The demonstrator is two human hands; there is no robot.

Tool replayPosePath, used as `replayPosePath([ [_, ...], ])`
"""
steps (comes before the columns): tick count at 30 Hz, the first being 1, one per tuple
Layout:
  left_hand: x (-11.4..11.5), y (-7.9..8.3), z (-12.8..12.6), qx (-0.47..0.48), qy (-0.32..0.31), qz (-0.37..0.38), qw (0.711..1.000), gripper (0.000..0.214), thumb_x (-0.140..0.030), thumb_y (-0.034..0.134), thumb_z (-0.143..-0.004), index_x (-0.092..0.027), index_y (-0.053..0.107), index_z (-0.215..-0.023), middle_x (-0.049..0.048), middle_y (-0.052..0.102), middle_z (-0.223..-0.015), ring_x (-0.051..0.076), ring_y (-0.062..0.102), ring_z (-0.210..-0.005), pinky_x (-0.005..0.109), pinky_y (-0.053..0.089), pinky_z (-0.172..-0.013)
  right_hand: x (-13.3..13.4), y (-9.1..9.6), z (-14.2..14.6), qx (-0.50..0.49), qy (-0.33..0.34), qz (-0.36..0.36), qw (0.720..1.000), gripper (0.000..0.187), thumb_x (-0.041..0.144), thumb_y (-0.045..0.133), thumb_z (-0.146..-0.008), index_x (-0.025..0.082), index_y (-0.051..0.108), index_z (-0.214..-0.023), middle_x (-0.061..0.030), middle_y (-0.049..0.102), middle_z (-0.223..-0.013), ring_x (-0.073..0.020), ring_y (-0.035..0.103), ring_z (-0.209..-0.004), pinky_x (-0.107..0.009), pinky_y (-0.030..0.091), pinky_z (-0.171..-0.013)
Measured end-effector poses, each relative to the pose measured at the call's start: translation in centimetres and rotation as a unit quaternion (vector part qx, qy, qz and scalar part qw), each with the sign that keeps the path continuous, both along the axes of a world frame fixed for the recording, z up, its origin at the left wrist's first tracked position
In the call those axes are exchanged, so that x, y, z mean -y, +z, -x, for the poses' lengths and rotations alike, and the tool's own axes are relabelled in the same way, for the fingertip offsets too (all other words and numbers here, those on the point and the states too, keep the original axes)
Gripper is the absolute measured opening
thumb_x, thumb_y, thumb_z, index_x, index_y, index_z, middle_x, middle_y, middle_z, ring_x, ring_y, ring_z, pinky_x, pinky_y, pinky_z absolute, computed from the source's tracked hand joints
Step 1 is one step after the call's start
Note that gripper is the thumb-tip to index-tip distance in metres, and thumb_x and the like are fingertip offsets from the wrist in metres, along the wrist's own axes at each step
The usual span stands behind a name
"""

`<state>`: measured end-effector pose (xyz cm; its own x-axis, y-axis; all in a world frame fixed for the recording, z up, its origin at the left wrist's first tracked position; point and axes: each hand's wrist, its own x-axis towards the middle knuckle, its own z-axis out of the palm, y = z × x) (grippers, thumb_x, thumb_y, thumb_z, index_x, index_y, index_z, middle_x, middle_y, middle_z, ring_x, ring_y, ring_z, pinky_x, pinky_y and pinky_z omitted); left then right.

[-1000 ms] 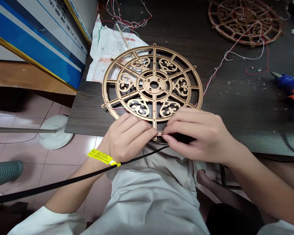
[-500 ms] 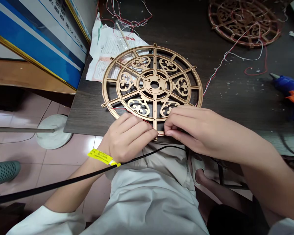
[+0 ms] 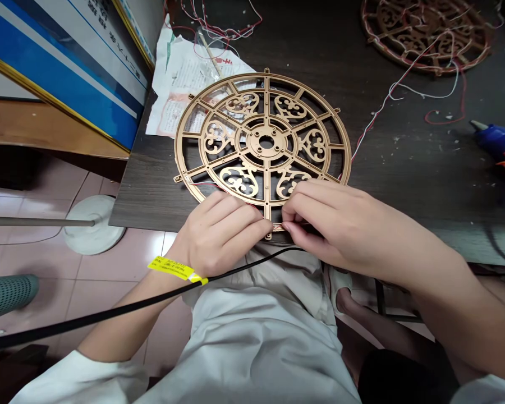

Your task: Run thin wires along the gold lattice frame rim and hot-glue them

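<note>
A round gold-coloured openwork frame (image 3: pixel 266 112) with spokes and scroll ornaments lies at the near edge of the dark table. Thin red and white wire (image 3: pixel 202 183) runs along its near rim and passes beneath my left hand (image 3: pixel 225 233). That hand is closed, its fingertips pressing the wire against the rim beside the bottom spoke. Just to the right, my right hand (image 3: pixel 324 219) is closed in a pinch on the wire at the same rim. A short stretch of wire shows between the two hands; the fingertips' undersides are hidden.
Another gold frame strung with wire (image 3: pixel 429 33) lies at the far right. A blue glue gun (image 3: pixel 500 146) rests on the right. Printed paper (image 3: pixel 168 106) and tangled wires (image 3: pixel 231 33) lie at the back left. A black cable (image 3: pixel 122 311) hangs across my left wrist.
Both hands stay at the same part of the rim, with only slight finger shifts. The view has moved a little, so the glue gun and far frame sit farther right.
</note>
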<state>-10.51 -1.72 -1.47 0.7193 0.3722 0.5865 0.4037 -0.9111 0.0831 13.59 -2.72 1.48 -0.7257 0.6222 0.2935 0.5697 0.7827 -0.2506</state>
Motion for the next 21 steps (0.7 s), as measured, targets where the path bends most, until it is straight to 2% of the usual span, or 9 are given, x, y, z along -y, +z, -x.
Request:
replayPosePath([
  [10,-0.18,0.52,-0.27,-0.004,-0.007,-0.015,1.0,0.008,-0.018,0.069,-0.091,-0.019,0.065,-0.098,-0.0013,0.068,-0.086,0.011,0.056,-0.081,0.029,0.042,-0.073,-0.19,0.03,-0.28,0.005,0.001,0.023,1.0,0.015,0.018,0.049,-0.098,0.013,0.058,-0.089,-0.0065,0.06,-0.087,-0.0162,0.053,-0.079,-0.029,0.041,-0.072],
  [21,-0.15,0.91,-0.37,-0.028,-0.016,-0.014,0.999,0.011,-0.017,0.068,-0.091,-0.012,0.066,-0.1,0.0032,0.071,-0.088,0.014,0.055,-0.079,0.032,0.044,-0.071,-0.21,-0.32,-0.23,-0.011,-0.004,0.02,1.0,0.016,0.019,0.05,-0.099,0.012,0.061,-0.089,-0.0054,0.059,-0.087,-0.016,0.052,-0.079,-0.03,0.041,-0.074],
])
